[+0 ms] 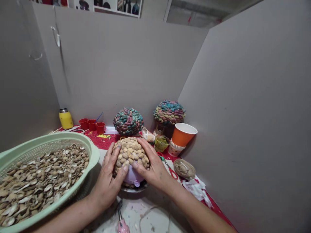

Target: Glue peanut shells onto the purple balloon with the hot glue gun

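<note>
A dome of tan peanut shells [130,149] is stuck over a lavender balloon [133,174], whose knotted end faces me. It rests in a shallow metal dish [133,190], mostly hidden underneath. My left hand [110,173] cups the left side of the shell-covered balloon, its thumb at the edge of the bare lavender patch. On the opposite side my right hand [153,165] curves around it, fingers over the shells and thumb near the same patch. Below lies a pink-handled tool [123,226] with a metal tip, partly out of view.
At left a green basket [93,152] holds loose shell halves. Two painted shell domes [128,121] stand behind, near red cups [100,128] and a yellow bottle [65,119]. Right are an orange paper cup [182,135], red-handled scissors [173,174] and twine [184,169]. Grey partitions enclose the table.
</note>
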Available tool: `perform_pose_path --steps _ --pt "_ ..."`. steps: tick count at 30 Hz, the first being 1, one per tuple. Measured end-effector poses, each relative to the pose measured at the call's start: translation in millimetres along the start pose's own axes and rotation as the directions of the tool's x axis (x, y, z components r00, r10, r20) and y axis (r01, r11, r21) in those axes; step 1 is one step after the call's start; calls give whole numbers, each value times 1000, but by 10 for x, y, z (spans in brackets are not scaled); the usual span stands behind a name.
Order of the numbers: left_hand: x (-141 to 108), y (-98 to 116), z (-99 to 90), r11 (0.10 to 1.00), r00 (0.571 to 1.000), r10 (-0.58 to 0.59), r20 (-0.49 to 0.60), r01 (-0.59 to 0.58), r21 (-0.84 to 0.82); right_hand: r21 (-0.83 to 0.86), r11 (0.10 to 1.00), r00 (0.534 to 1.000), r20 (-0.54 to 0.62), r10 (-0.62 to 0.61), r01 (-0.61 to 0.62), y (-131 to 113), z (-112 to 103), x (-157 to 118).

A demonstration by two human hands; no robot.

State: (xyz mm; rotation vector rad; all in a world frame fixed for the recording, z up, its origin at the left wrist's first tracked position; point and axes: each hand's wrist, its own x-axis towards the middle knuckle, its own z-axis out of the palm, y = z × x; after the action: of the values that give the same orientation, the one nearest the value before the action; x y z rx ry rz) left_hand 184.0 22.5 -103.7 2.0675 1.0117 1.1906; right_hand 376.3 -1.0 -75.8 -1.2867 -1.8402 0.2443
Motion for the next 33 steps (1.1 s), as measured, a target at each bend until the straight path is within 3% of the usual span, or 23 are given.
perform_pose_path --steps 24,33 --pt "22 33 7 999 999 -23 -33 24 22 -57 997 997 -64 -53 50 -57 6 3" --pt "34 21 23 999 998 18 -66 -14 53 -66 996 995 -75 -62 57 -81 15 0"
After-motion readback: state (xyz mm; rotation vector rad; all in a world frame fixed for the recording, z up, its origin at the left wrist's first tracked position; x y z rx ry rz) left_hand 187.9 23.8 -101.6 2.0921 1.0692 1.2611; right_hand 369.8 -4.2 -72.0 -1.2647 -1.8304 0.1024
